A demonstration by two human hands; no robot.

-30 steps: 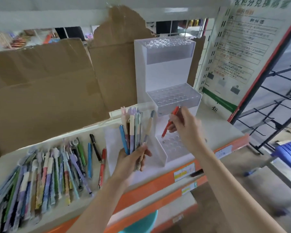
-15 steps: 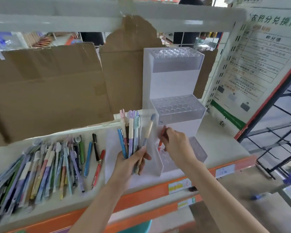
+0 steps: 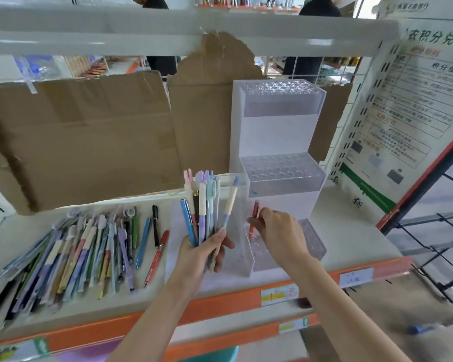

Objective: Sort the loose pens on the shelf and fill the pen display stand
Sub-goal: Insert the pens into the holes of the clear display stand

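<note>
Right hand [image 3: 280, 231] pinching red pen [image 3: 254, 220], fingers curled around upper barrel, pen near upright, tip down at a hole in lowest tier [image 3: 311, 239] of pen display stand [image 3: 277, 142]. Can't tell whether tip sits in the hole or just above. Left hand [image 3: 204, 254] gripping bundle of pens [image 3: 207, 207], fingers wrapped round lower ends, caps fanned upward; pastel, blue and one dark barrel in the bundle, exact count unclear. Bundle held just left of stand's clear side wall.

Stand: white, three stepped tiers of clear hole racks, at right end of shelf [image 3: 351, 231], back against cardboard [image 3: 89, 142]. Middle tier [image 3: 283, 171] and top tier [image 3: 280, 92] showing no pens. Lowest tier partly hidden by right hand.

Loose pens [image 3: 71, 254] spread in a rough row along left half of shelf, near front edge, mixed colours. Apart from pile on its right side: green pen [image 3: 134, 231], blue pen [image 3: 143, 241], black pen [image 3: 155, 226], red marker [image 3: 157, 257] lying flat. Shelf front edge orange with price labels [image 3: 280, 293]. Printed poster [image 3: 408, 108] on panel right of stand.
</note>
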